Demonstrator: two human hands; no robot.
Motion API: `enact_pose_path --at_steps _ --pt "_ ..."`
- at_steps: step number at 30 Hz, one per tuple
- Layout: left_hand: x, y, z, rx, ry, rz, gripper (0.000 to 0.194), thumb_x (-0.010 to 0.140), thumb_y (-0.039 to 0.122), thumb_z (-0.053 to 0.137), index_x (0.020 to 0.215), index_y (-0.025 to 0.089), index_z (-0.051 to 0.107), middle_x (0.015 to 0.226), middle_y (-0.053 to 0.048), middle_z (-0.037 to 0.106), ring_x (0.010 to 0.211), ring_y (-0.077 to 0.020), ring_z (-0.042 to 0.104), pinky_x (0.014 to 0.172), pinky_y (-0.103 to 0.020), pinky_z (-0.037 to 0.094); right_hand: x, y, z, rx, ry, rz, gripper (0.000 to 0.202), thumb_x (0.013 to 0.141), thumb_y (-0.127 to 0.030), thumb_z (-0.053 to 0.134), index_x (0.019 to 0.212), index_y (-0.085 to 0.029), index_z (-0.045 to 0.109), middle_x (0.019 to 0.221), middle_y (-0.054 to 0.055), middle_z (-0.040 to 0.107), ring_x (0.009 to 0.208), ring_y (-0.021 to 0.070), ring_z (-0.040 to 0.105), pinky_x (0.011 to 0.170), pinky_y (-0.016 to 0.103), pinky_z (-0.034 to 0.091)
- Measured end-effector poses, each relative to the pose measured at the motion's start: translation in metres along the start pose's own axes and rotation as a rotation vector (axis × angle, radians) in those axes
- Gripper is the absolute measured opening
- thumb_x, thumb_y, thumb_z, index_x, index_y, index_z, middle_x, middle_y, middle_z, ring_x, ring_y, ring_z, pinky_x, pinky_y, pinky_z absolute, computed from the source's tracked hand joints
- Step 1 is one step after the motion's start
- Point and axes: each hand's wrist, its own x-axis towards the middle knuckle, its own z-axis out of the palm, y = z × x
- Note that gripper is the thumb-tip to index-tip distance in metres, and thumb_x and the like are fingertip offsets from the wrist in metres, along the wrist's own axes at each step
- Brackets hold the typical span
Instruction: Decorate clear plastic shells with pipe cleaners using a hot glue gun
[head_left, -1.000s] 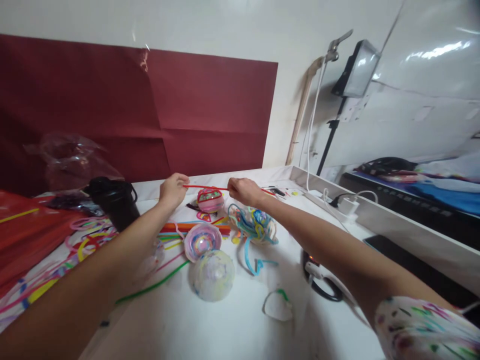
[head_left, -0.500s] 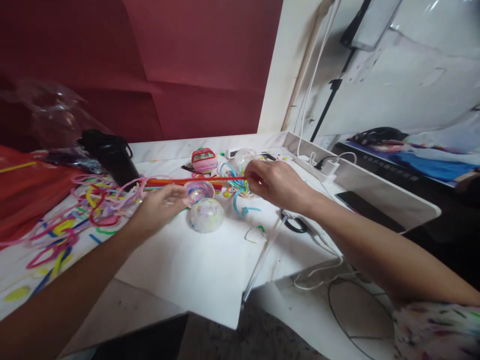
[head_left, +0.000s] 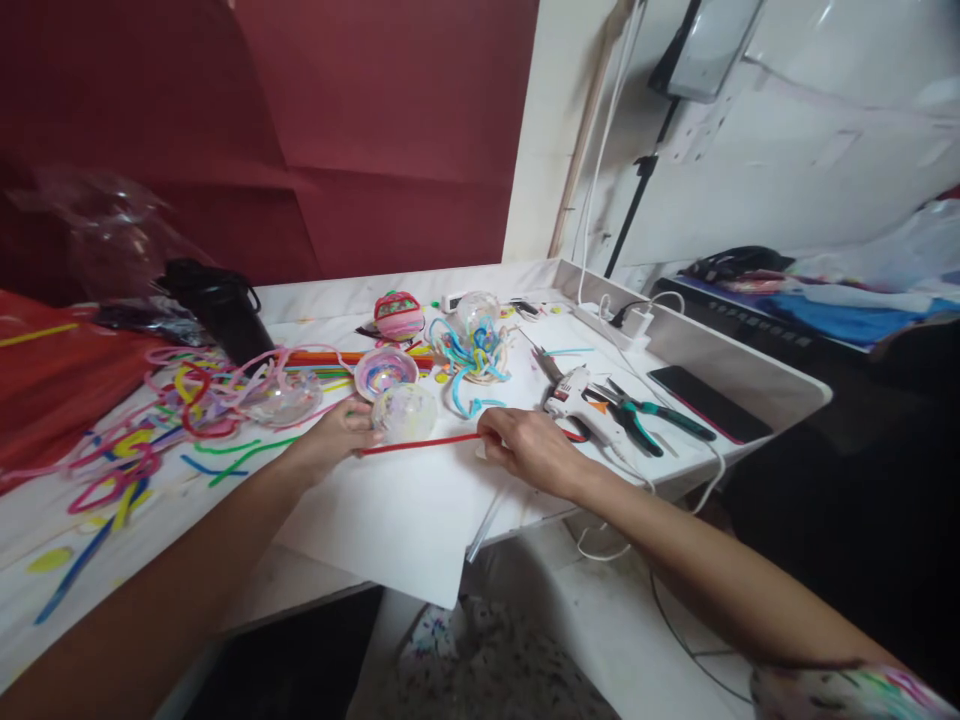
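A red pipe cleaner (head_left: 420,443) stretches almost level above the white paper (head_left: 390,520). My right hand (head_left: 529,448) pinches its right end, where a small pale bit shows by the fingers. At the left end, my left hand (head_left: 337,432) has its fingers closed around the tip, partly hidden. Just behind the pipe cleaner sits a clear, paint-flecked half ball (head_left: 405,412), close to my left fingertips. Beyond it lies a pink and purple coated bowl half (head_left: 385,372). A bundle of coloured pipe cleaners (head_left: 315,362) rests behind my left hand.
A glue gun (head_left: 574,395) and green-handled pliers (head_left: 645,415) lie right of my right hand. Tangled pipe cleaners (head_left: 135,460) cover the left side. Behind stand a black bottle (head_left: 217,305), a decorated pink ball (head_left: 399,316) and a blue pipe-cleaner tangle (head_left: 476,350). A phone (head_left: 709,405) lies far right.
My right hand has brought the red pipe cleaner down and nearer, from over the bundle to in front of the half ball. My left hand has moved nearer, to its left end.
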Motion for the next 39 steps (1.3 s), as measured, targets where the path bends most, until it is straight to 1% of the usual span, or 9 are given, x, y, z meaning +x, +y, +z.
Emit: enact_pose_path --at_steps 4,8,12,15,22,25,28,33,39 --pt "0.004 -0.001 -0.001 -0.073 -0.046 -0.033 0.036 0.055 0.006 0.085 0.084 0.015 0.065 0.070 -0.001 0.069 0.060 -0.0119 0.064 0.053 -0.020 0.049 0.002 -0.004 0.007 0.005 0.015 -0.018 0.012 0.087 -0.009 0.054 0.093 -0.015 0.063 0.085 0.007 0.071 0.073 0.0167 0.062 0.063 0.026 0.035" --pt "0.003 -0.005 0.003 -0.174 -0.092 -0.032 0.028 0.065 0.005 0.080 0.088 0.013 0.067 0.082 -0.006 0.073 0.072 -0.0159 0.071 0.073 -0.028 0.060 0.005 -0.006 0.015 0.015 0.040 -0.026 0.015 0.087 -0.007 0.052 0.093 -0.015 0.062 0.086 0.007 0.071 0.076 0.0171 0.063 0.066 0.026 0.038" --pt "-0.005 -0.009 0.014 -0.392 -0.186 -0.031 0.022 0.079 0.007 0.068 0.100 0.012 0.067 0.090 -0.009 0.075 0.084 -0.0230 0.074 0.081 -0.036 0.061 0.008 -0.006 0.024 -0.004 0.083 -0.048 0.014 0.087 -0.006 0.052 0.093 -0.015 0.061 0.088 0.008 0.070 0.079 0.0180 0.063 0.067 0.026 0.040" --pt "-0.011 -0.010 0.023 -0.529 -0.169 -0.005 0.015 0.085 0.005 0.061 0.096 0.014 0.066 0.084 -0.007 0.075 0.085 -0.0226 0.074 0.083 -0.035 0.060 0.010 -0.006 0.030 -0.012 0.122 -0.067 0.014 0.087 -0.007 0.052 0.094 -0.016 0.061 0.090 0.008 0.070 0.082 0.0190 0.064 0.067 0.027 0.040" --pt "-0.010 -0.010 0.032 -0.640 -0.147 0.057 0.019 0.085 0.002 0.060 0.100 0.012 0.064 0.086 -0.007 0.073 0.078 -0.0177 0.072 0.078 -0.030 0.061 0.013 -0.010 0.037 0.005 0.109 0.096 0.015 0.089 -0.009 0.051 0.097 -0.016 0.061 0.094 0.009 0.071 0.085 0.0196 0.066 0.068 0.026 0.040" --pt "-0.005 -0.016 0.031 -0.684 -0.080 0.033 0.028 0.080 0.000 0.065 0.104 0.016 0.063 0.082 -0.001 0.071 0.068 -0.0128 0.070 0.066 -0.023 0.059 0.015 -0.011 0.036 0.016 0.088 0.171 0.015 0.089 -0.009 0.050 0.097 -0.016 0.061 0.097 0.008 0.072 0.086 0.0194 0.066 0.066 0.026 0.038" --pt "-0.002 -0.022 0.031 -0.697 -0.063 0.023 0.040 0.075 -0.005 0.067 0.105 0.020 0.062 0.077 0.003 0.068 0.064 -0.0107 0.069 0.056 -0.018 0.055 0.017 -0.012 0.037 0.020 0.064 0.242 0.016 0.089 -0.009 0.049 0.097 -0.017 0.061 0.096 0.008 0.072 0.085 0.0193 0.066 0.064 0.027 0.036" --pt "-0.005 -0.023 0.037 -0.758 -0.059 0.042 0.035 0.077 -0.006 0.062 0.103 0.018 0.062 0.085 -0.001 0.073 0.078 -0.0118 0.072 0.078 -0.022 0.058 0.020 -0.015 0.042 0.006 0.032 0.311 0.018 0.088 -0.008 0.048 0.096 -0.016 0.062 0.093 0.009 0.073 0.082 0.0207 0.066 0.063 0.028 0.034" --pt "-0.009 -0.021 0.040 -0.809 -0.109 0.055 0.031 0.076 -0.005 0.065 0.098 0.017 0.065 0.088 -0.002 0.075 0.085 -0.0136 0.072 0.087 -0.026 0.058 0.022 -0.017 0.044 0.017 0.017 0.327 0.017 0.088 -0.009 0.049 0.095 -0.016 0.061 0.093 0.008 0.073 0.081 0.0201 0.067 0.063 0.027 0.033"
